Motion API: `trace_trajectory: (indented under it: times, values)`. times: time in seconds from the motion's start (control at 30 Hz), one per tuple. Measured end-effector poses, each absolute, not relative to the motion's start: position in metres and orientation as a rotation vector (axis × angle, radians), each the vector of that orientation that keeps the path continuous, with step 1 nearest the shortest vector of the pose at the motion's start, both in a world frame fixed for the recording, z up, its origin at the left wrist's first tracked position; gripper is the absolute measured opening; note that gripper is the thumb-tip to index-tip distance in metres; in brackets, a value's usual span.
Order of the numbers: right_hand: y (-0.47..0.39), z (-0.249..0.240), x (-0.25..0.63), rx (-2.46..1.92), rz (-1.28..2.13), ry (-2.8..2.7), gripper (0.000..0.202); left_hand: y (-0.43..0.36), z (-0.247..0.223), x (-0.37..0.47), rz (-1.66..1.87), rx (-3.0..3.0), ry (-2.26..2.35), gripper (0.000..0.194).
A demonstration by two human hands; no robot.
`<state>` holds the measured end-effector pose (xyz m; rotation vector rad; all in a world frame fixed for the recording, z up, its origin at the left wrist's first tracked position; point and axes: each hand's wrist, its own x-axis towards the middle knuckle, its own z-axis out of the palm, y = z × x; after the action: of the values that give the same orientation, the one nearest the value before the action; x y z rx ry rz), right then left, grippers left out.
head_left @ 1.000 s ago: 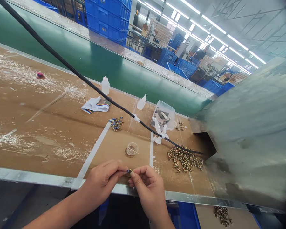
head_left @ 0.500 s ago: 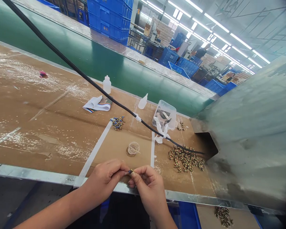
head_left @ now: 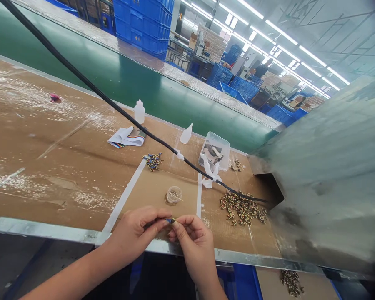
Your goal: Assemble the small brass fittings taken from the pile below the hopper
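A small blue, yellow and dark part [head_left: 171, 220] is held over the front edge of the bench. My left hand [head_left: 139, 229] pinches its blue end between thumb and forefinger. The thumb and fingers of my right hand [head_left: 193, 241] close on its yellow-and-dark end. Just beyond them stands a small clear cup [head_left: 174, 194] with a thin stick in it. A pile of similar blue-and-yellow parts [head_left: 153, 161] lies behind the cup to the left. To the right is a bigger pile of yellow-and-dark parts [head_left: 242, 206].
A black cable [head_left: 128, 116] crosses above the bench. Further back are two white bottles [head_left: 139, 111], a folded striped ribbon [head_left: 126, 137] and a clear plastic box [head_left: 215, 149]. A green conveyor belt [head_left: 162, 89] runs behind. A large metal housing [head_left: 328, 175] stands on the right.
My fingers have moved slightly apart along the small part, and more of its blue end shows between them. The bottles, box and piles stay put on the bench.
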<state>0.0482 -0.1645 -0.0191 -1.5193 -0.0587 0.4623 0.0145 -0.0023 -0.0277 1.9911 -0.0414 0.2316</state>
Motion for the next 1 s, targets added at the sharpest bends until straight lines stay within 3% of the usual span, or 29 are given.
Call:
trace_trajectory:
  times: [0.73, 1.0]
  values:
    - [-0.166, -0.016, 0.046, -1.498, 0.55, -0.021, 0.029, -0.005, -0.031, 0.003, 0.319, 2.128, -0.247, 0.018]
    - [-0.17, -0.022, 0.042, -1.718, 0.382, -0.212, 0.022, -0.002, -0.03, 0.006, 0.138, 2.037, -0.205, 0.018]
